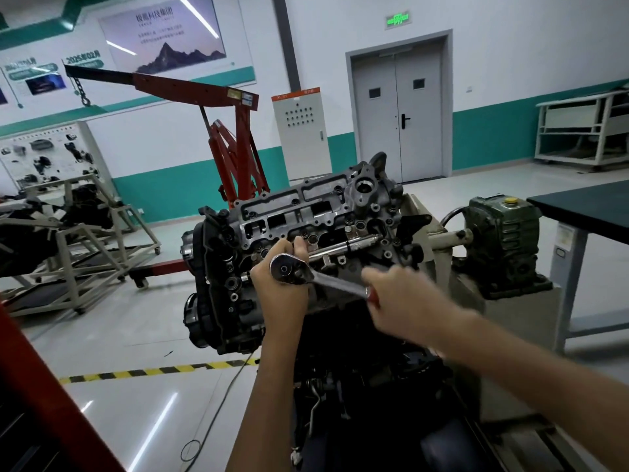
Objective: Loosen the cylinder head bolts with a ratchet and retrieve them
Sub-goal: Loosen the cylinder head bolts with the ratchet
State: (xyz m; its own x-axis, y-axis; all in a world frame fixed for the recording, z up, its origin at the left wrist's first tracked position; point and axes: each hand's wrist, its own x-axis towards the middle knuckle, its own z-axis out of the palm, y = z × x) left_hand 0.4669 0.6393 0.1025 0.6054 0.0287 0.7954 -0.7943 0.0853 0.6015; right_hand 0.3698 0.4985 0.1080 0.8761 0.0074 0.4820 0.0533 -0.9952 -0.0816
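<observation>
Chrome ratchet (288, 269) sits over the near edge of the tilted cylinder head (306, 206). A red engine hoist (235, 144) stands behind it and a green gearbox (500, 240) to its right. The left hand (275, 294) curls round the ratchet's head, while the blurred right hand (398, 294) grips its red handle.

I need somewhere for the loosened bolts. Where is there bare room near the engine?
The visible corner of the dark table, right of the green gearbox, shows bare. The cylinder head is crowded: left hand, right hand and ratchet work there.
</observation>
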